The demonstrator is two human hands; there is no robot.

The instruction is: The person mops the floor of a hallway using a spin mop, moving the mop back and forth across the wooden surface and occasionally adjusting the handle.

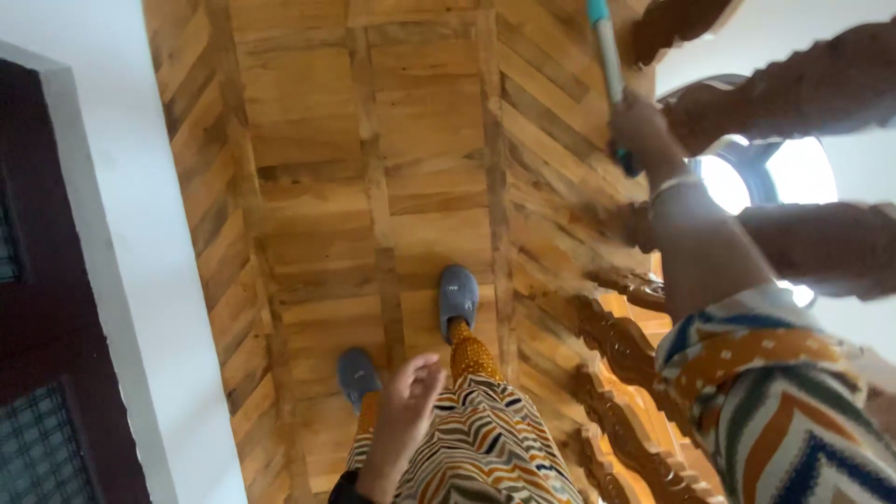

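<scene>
My right hand (642, 131) is raised at the upper right and is closed around a thin pole (608, 54) with a grey shaft and a teal grip; the pole runs up out of the top of the view. Its lower end is hidden behind the hand. A bangle sits on that wrist. My left hand (412, 390) hangs low by my patterned trouser leg, fingers loosely apart, holding nothing. Below it my two feet stand in grey slippers (457, 297) on a wooden plank floor (317, 187).
A carved wooden banister (616, 341) runs along the right edge of the floor, with turned rails (821, 89) beyond it and a bright round window (770, 173). A white wall (140, 261) and a dark door frame (37, 280) bound the left side.
</scene>
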